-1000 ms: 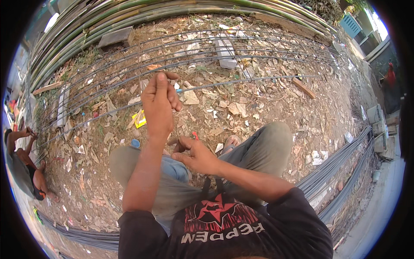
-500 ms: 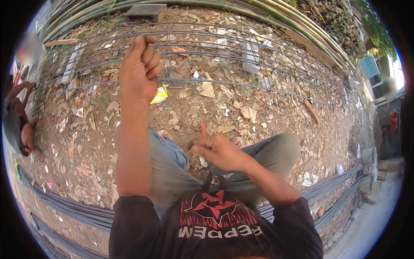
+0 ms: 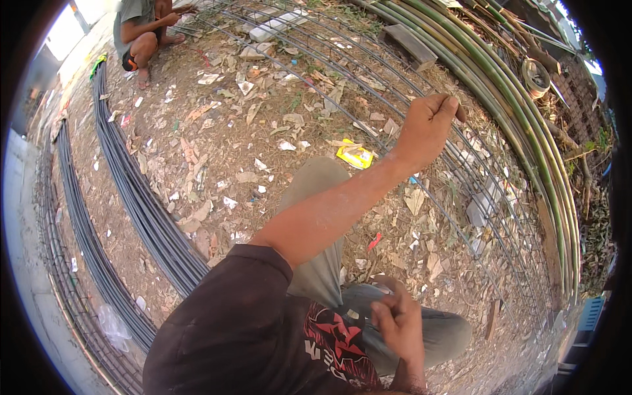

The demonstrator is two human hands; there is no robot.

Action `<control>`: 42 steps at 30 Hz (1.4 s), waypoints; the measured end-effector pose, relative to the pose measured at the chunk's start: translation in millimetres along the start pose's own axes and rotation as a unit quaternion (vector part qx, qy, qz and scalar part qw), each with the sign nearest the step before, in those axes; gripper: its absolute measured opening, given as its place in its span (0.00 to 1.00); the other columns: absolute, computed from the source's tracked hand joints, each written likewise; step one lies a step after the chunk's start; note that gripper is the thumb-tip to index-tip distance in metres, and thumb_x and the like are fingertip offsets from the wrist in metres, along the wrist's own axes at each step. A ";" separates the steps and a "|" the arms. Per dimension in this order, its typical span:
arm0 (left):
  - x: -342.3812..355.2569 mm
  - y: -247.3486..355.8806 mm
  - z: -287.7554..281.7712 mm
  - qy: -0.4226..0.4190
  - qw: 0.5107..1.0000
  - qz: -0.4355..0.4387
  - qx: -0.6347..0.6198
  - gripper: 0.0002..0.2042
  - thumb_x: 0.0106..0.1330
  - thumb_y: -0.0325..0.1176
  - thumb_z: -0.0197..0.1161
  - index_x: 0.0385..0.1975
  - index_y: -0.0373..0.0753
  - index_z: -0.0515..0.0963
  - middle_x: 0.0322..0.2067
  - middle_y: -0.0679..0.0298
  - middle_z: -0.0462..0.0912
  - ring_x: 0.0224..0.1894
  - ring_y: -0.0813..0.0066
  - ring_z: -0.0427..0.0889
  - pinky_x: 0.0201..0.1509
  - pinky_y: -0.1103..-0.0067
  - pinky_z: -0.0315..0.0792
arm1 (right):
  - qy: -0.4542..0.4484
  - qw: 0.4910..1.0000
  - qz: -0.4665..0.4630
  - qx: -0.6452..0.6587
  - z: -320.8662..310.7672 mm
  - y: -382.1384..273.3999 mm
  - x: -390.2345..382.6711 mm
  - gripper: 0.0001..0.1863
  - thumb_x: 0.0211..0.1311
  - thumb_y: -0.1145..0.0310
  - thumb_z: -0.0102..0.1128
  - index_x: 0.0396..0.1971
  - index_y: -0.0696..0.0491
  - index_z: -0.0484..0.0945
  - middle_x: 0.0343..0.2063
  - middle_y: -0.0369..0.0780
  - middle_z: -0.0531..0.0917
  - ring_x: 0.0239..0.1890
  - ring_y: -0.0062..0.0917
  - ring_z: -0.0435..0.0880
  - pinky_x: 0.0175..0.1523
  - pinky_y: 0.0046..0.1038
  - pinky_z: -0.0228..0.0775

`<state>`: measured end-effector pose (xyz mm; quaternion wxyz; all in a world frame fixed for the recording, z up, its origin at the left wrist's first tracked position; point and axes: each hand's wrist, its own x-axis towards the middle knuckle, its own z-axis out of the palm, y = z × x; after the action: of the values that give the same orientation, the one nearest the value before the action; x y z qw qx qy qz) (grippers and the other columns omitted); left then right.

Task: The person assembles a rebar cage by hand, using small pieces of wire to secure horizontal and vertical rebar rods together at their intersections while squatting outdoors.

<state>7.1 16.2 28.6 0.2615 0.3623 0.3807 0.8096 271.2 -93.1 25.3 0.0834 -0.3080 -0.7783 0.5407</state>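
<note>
My left hand (image 3: pixel 426 128) is raised over the long steel rebar cage (image 3: pixel 472 158), its fingertips closed near the bars; what it holds, if anything, is too small to make out. Low in the view, above my bent right leg, my right hand (image 3: pixel 399 320) has its fingers curled but apart, with nothing visible in it. A yellow wrapper (image 3: pixel 355 153) lies on the littered ground below my left arm.
Another person (image 3: pixel 140 45) squats at top left by the cage's far end. Bundles of steel rods (image 3: pixel 138 210) lie on the left. Long bamboo poles (image 3: pixel 526 131) and a wooden block (image 3: pixel 409 46) border the right, with a small bucket (image 3: pixel 535 78) beyond the poles.
My view has swung left, so the cage now runs diagonally on the right. My left hand now appears further right. My right hand has turned, fingers pointing upward.
</note>
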 end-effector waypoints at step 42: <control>15.0 47.3 -65.4 0.169 0.975 0.002 -0.142 0.14 0.75 0.37 0.47 0.31 0.35 0.73 0.12 0.76 0.53 0.13 0.87 0.48 0.15 0.84 0.43 | -0.283 0.952 0.089 0.078 -36.3 -8.4 7.3 0.12 0.66 0.69 0.55 0.44 0.57 0.82 0.14 0.33 0.73 0.16 0.13 0.66 0.24 0.19 0.60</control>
<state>-60.2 -28.3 43.3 0.2403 0.1809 0.3001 0.9053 278.9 -62.2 45.9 -0.1648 -0.2035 -0.6949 0.6697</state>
